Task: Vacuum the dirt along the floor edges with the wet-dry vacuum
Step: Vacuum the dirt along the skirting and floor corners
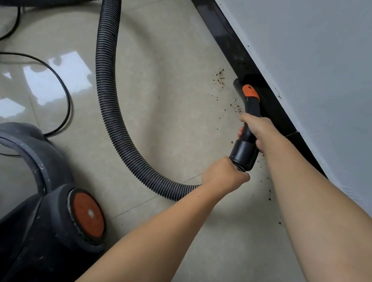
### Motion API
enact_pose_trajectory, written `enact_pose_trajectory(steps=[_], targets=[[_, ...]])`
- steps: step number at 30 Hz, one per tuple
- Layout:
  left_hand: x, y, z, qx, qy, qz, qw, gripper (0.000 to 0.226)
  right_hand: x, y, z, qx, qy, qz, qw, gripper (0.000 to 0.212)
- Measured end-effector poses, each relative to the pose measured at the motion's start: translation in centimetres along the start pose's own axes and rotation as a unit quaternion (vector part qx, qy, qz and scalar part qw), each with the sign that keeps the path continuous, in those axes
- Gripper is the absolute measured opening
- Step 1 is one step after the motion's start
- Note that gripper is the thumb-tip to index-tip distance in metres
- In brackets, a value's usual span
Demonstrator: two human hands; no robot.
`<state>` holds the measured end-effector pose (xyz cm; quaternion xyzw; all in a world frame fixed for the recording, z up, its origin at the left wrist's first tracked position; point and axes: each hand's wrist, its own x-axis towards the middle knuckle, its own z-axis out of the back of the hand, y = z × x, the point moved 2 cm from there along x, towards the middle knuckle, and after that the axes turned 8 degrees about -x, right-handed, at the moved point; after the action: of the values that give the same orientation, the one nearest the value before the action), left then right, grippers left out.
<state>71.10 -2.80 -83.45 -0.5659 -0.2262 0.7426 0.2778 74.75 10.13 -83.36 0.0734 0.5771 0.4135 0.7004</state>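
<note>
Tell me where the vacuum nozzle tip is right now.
In the head view the nozzle tip sits right of centre, on the floor against the black baseboard, just right of a patch of brown dirt and beyond the right hand.

vacuum body (41, 205) cut off (lower left), nozzle mouth (240, 83) hidden

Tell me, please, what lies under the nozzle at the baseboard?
Brown dirt crumbs lie on the floor tile beside the nozzle; whatever sits directly beneath its mouth is covered.
</note>
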Motion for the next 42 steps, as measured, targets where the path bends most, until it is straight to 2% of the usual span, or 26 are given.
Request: enact_pose_trajectory(steps=[7,14,20,30,42], targets=[[-4.0,1.9,-3.4,0.027,0.035,-0.004,0.999,0.023,-2.8,-5.3,2.9,0.014,-0.021,-0.023,0.999,0.009],[-7.2,5.0,-4.3,0.058,0.036,-0.013,0.998,0.038,-5.5,-9.6,2.6,0.062,-0.013,-0.037,0.997,0.013],[-7.8,5.2,-3.9,0.008,0.034,0.001,0.999,0.038,-5.9,-8.9,1.7,0.037,0.015,-0.042,0.998,0.016],[-6.9,4.2,-2.6,-0.005,0.034,-0.008,0.999,0.029,-5.1,-6.7,1.2,0.022,0.021,-0.04,0.999,0.011],[-9.5,7.9,-4.8,-0.027,0.036,0.013,0.999,0.031,-8.3,-9.8,0.0,-0.037,0.011,-0.021,0.999,0.012]])
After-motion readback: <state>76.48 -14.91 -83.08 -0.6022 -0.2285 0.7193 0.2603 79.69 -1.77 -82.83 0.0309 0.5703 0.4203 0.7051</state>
